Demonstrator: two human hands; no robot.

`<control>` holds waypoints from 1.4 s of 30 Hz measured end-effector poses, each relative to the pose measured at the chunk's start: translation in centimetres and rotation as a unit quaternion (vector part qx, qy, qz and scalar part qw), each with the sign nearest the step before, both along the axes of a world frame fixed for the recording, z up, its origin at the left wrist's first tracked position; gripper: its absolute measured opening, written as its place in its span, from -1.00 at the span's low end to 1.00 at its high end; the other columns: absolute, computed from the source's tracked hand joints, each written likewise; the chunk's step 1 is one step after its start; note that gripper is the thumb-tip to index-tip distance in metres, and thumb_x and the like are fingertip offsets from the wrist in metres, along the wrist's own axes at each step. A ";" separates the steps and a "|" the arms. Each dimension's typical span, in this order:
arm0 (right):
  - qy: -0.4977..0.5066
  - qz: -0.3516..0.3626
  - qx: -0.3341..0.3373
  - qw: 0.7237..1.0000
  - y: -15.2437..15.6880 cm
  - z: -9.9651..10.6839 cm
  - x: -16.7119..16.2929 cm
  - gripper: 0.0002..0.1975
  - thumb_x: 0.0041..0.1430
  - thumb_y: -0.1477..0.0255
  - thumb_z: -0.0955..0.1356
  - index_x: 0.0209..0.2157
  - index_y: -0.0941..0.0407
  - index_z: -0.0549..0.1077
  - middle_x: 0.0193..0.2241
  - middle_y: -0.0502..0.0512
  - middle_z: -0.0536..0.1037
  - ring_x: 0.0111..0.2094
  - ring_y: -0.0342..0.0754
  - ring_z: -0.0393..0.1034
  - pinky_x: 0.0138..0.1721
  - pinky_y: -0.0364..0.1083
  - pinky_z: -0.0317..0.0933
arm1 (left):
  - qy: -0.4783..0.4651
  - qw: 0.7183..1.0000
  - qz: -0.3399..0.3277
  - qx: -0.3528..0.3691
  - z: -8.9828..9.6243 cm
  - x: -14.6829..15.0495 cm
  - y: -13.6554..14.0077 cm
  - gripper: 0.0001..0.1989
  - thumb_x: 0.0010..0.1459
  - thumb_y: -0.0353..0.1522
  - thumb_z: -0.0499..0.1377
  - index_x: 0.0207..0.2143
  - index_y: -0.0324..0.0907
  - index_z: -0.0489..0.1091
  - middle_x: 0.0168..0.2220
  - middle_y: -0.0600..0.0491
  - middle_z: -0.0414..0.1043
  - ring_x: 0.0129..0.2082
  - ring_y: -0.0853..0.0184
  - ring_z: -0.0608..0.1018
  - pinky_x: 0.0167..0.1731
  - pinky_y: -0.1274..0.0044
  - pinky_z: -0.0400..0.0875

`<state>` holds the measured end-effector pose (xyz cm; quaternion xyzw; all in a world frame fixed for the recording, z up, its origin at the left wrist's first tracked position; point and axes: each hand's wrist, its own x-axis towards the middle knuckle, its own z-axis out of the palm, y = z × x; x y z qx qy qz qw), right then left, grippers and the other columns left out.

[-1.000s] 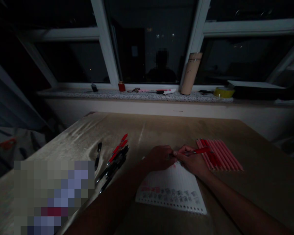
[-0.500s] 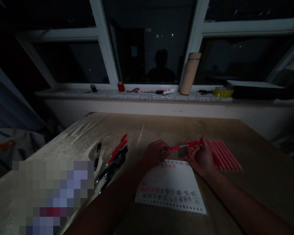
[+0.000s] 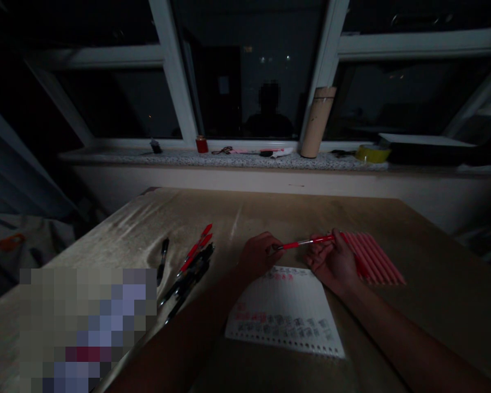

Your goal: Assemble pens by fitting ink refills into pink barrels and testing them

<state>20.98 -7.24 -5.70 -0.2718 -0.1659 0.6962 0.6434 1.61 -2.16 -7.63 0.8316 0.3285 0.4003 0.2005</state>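
Note:
A red pen (image 3: 305, 243) is held level between my two hands, above the far edge of a lined sheet of paper (image 3: 290, 297). My left hand (image 3: 262, 254) is closed around its tip end. At the other end, the fingers of my right hand (image 3: 337, 262) pinch the pen's red end. Red and black scribbled marks cover parts of the sheet, whose punched edge faces me. Just right of my right hand lies a row of pink pens or sticks (image 3: 376, 259), with a brighter red one partly hidden by the hand.
Left of my left arm lie several black pens (image 3: 192, 278) and a few red pens (image 3: 198, 245), with a single black pen (image 3: 162, 259) apart. A blurred-out patch covers the table's left corner. On the sill stand a cardboard tube (image 3: 318, 123), a red jar (image 3: 202, 144) and yellow tape (image 3: 372, 154).
The pen and both hands have barely moved; the pen's right end sits very slightly further left. Everything else looks the same.

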 end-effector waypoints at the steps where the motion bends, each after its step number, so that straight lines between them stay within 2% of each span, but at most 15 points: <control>1: 0.000 0.001 0.002 1.000 0.0 0.0 0.0 -0.61 0.14 0.13 0.24 -0.48 0.14 0.48 -0.72 -0.04 0.35 -0.70 -0.18 0.18 -0.56 -0.13 0.16 | -0.001 1.000 0.001 0.001 0.0 0.0 0.0 -0.83 0.05 -0.28 0.18 -0.40 -0.22 0.45 -0.46 0.10 0.36 -0.56 0.50 0.32 -0.50 0.63 0.21; 11: -0.007 0.005 0.003 1.000 -0.1 -0.1 0.0 -0.52 0.06 0.00 0.23 -0.48 0.13 0.51 -0.70 -0.01 0.38 -0.65 -0.14 0.25 -0.52 -0.10 0.20 | -0.013 1.000 0.002 -0.006 0.0 0.0 0.0 -0.81 0.05 -0.27 0.17 -0.39 -0.23 0.45 -0.47 0.09 0.36 -0.57 0.51 0.32 -0.50 0.62 0.20; 17: -0.030 0.003 0.015 0.999 -0.3 0.4 -0.2 -0.53 0.01 -0.02 0.26 -0.47 0.10 0.51 -0.71 -0.04 0.35 -0.69 -0.15 0.21 -0.56 -0.10 0.19 | 0.002 1.000 0.007 -0.011 0.1 0.1 -0.1 -0.82 0.04 -0.27 0.18 -0.40 -0.22 0.45 -0.46 0.09 0.37 -0.57 0.50 0.31 -0.50 0.62 0.20; 23: -0.059 -0.010 0.010 0.998 -0.4 0.8 -0.6 -0.69 0.03 0.15 0.35 -0.42 0.13 0.51 -0.68 -0.03 0.42 -0.65 -0.15 0.27 -0.56 -0.13 0.21 | 0.022 1.000 -0.003 -0.004 0.0 0.1 -0.2 -0.81 0.05 -0.26 0.17 -0.42 -0.22 0.44 -0.48 0.10 0.35 -0.56 0.50 0.31 -0.50 0.62 0.19; 26: -0.057 -0.011 0.014 0.998 -0.4 0.8 -0.8 -0.69 0.05 0.16 0.34 -0.41 0.14 0.51 -0.66 0.00 0.45 -0.63 -0.14 0.31 -0.57 -0.14 0.23 | 0.021 1.000 -0.010 -0.009 0.3 0.1 -0.3 -0.78 0.07 -0.24 0.15 -0.42 -0.23 0.42 -0.49 0.10 0.33 -0.58 0.51 0.29 -0.51 0.63 0.17; 29: -0.055 -0.009 0.018 0.998 -0.4 0.7 -0.8 -0.69 0.06 0.17 0.33 -0.42 0.15 0.50 -0.63 0.01 0.47 -0.62 -0.14 0.32 -0.58 -0.14 0.24 | 0.031 0.999 -0.016 -0.012 0.6 0.0 -0.6 -0.73 0.12 -0.22 0.09 -0.42 -0.24 0.41 -0.50 0.10 0.31 -0.57 0.50 0.29 -0.50 0.62 0.17; 35: -0.061 -0.017 0.024 0.998 -0.3 0.4 -0.8 -0.83 0.00 0.31 0.40 -0.41 0.13 0.49 -0.62 -0.03 0.47 -0.60 -0.15 0.34 -0.58 -0.16 0.26 | 0.017 0.999 -0.027 -0.004 1.0 -0.2 -0.7 -0.65 0.22 -0.22 -0.04 -0.50 -0.25 0.33 -0.53 0.11 0.23 -0.52 0.46 0.29 -0.46 0.59 0.15; 39: -0.103 -0.039 0.036 0.993 -0.2 0.1 -0.9 -0.88 -0.05 0.39 0.44 -0.44 0.15 0.50 -0.61 -0.01 0.48 -0.63 -0.18 0.30 -0.59 -0.17 0.25 | -0.031 0.998 -0.009 -0.045 1.2 -0.4 -0.5 -0.60 0.21 -0.19 -0.04 -0.59 -0.24 0.25 -0.59 0.14 0.15 -0.54 0.47 0.24 -0.49 0.60 0.11; 42: -0.154 -0.037 0.050 0.986 -0.4 -0.1 -1.0 -0.86 -0.09 0.41 0.46 -0.44 0.14 0.50 -0.60 -0.01 0.49 -0.65 -0.21 0.26 -0.58 -0.18 0.24 | -0.092 0.989 0.018 -0.111 1.4 -0.6 -0.4 -0.60 0.16 -0.14 0.00 -0.58 -0.24 0.26 -0.61 0.16 0.13 -0.57 0.48 0.22 -0.54 0.60 0.09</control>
